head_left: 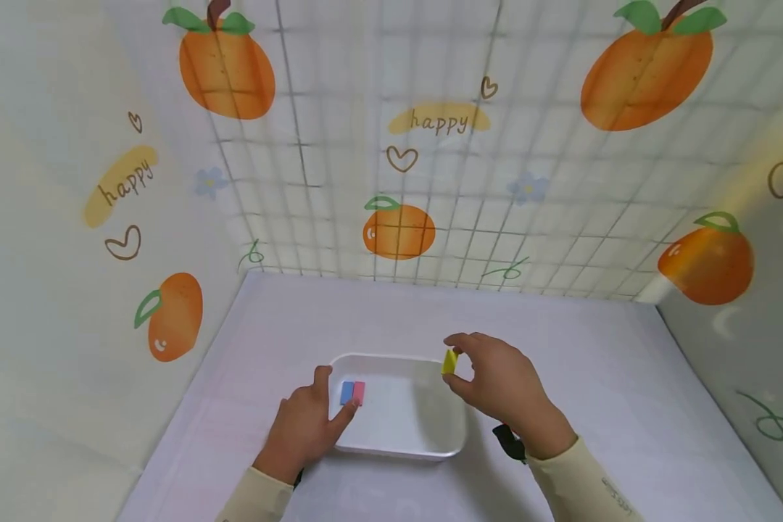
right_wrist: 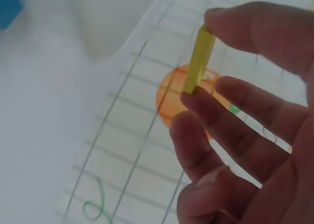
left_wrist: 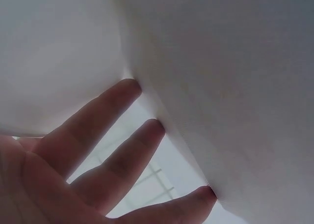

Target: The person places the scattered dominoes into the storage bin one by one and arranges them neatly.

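A white tray [head_left: 398,435] stands on the table, with a blue block [head_left: 347,393] and a pink block [head_left: 359,393] side by side at its left end. My left hand [head_left: 307,424] spans the tray's left side. In the head view its thumb reaches over the wall, the tip right at the pink block's near edge, and the index finger lies along the back left corner. Three outstretched fingers [left_wrist: 122,160] show in the left wrist view, tips against a pale surface. Above the tray's right rim, my right hand [head_left: 499,377] pinches a small flat yellow block [right_wrist: 200,59] between thumb and fingertip.
White cloth covers the table [head_left: 561,341]. Behind it rises a pale grid-patterned back wall [head_left: 457,188] printed with oranges, with side walls at left and right. A dark band [head_left: 510,442] is at the right wrist.
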Motion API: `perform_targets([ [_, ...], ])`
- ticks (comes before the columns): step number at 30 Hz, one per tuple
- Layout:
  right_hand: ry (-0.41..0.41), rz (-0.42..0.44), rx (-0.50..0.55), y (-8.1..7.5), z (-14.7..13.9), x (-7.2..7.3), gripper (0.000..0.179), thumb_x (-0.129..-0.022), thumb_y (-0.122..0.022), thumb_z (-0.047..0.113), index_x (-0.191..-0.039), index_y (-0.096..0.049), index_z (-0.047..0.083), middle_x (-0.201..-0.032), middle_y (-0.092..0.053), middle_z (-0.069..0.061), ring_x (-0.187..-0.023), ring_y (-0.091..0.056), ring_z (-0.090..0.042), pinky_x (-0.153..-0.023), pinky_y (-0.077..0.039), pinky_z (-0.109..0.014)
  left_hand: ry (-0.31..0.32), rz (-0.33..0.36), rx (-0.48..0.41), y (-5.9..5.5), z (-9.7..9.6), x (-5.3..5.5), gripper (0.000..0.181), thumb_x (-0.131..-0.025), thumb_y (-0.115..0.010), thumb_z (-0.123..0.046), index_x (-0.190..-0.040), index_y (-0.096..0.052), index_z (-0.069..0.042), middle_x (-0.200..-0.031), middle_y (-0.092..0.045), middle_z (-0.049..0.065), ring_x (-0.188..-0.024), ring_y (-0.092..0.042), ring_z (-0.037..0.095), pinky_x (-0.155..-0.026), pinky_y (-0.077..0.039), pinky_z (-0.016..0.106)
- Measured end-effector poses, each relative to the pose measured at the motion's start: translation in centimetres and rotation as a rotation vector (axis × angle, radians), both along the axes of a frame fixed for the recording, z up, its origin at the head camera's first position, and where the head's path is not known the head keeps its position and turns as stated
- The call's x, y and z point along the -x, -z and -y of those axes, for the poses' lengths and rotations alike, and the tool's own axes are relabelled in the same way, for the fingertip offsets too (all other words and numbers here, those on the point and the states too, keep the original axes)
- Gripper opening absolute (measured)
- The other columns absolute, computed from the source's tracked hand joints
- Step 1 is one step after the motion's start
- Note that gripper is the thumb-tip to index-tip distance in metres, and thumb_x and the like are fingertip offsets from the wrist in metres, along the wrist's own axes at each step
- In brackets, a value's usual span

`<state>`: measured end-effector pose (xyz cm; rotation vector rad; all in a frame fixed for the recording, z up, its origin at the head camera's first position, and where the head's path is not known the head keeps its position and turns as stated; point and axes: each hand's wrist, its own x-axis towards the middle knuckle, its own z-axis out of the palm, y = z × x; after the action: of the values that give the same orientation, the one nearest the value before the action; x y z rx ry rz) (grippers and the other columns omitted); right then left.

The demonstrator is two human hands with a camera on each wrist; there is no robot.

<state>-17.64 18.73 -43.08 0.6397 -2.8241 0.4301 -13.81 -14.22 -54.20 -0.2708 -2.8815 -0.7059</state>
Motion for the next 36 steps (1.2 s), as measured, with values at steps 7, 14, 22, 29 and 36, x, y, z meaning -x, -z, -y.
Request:
perform_targets([
  [7,-0.099,-0.026,-0.012,0.2,3.7,1.0,0.048,-0.082,-0.089,0.033,-0.125,-0.072,0.021,-0.108,-0.073,0.006,-0.094,-0.067,-0.017,-0.069,-0.055,-0.039,-0.009,-0.019,0.000,0.1,0.1,-0.4,0.070,-0.098,-0.066,-0.059,-0.140,-0.043,-0.008,-0.067,-0.057,-0.003,-0.067,-0.063,0.021,-0.070,-0.053,0.052],
  [14,-0.147,0.022,-0.044,1.1,6.4,1.5,0.045,-0.082,-0.088,0.033,-0.123,-0.074,0.021,-0.102,-0.072,0.010,-0.091,-0.066,-0.016,-0.070,-0.055,-0.037,-0.013,0.022,0.006,0.1,-0.2,-0.5,0.073,-0.097,-0.065,-0.064,-0.140,-0.041,-0.010,-0.074,-0.064,0.000,-0.069,-0.064,0.019,-0.073,-0.053,0.051],
  [22,-0.183,0.114,-0.096,2.5,9.1,2.3,0.043,-0.083,-0.086,0.033,-0.122,-0.073,0.021,-0.094,-0.068,0.014,-0.083,-0.061,-0.011,-0.065,-0.052,-0.034,0.015,-0.035,-0.008,-0.1,-0.2,-0.2,0.065,-0.097,-0.068,-0.058,-0.133,-0.045,-0.008,-0.067,-0.055,-0.005,-0.058,-0.053,0.015,-0.059,-0.046,0.042],
  [29,-0.217,0.185,-0.156,3.6,11.0,3.2,0.043,-0.083,-0.086,0.034,-0.121,-0.075,0.018,-0.091,-0.069,0.010,-0.074,-0.057,-0.010,-0.065,-0.051,-0.034,-0.009,-0.051,0.017,-0.6,0.2,0.1,0.065,-0.097,-0.068,-0.057,-0.134,-0.044,-0.009,-0.068,-0.057,-0.002,-0.060,-0.057,0.017,-0.061,-0.048,0.045],
  [36,-0.248,0.186,-0.264,4.8,12.7,3.5,0.037,-0.082,-0.086,0.029,-0.117,-0.076,0.019,-0.077,-0.060,0.010,-0.064,-0.052,-0.014,-0.054,-0.045,-0.033,-0.020,-0.034,-0.002,-0.9,-0.1,-0.1,0.066,-0.097,-0.070,-0.053,-0.137,-0.043,-0.008,-0.069,-0.059,-0.003,-0.061,-0.057,0.017,-0.065,-0.050,0.047],
])
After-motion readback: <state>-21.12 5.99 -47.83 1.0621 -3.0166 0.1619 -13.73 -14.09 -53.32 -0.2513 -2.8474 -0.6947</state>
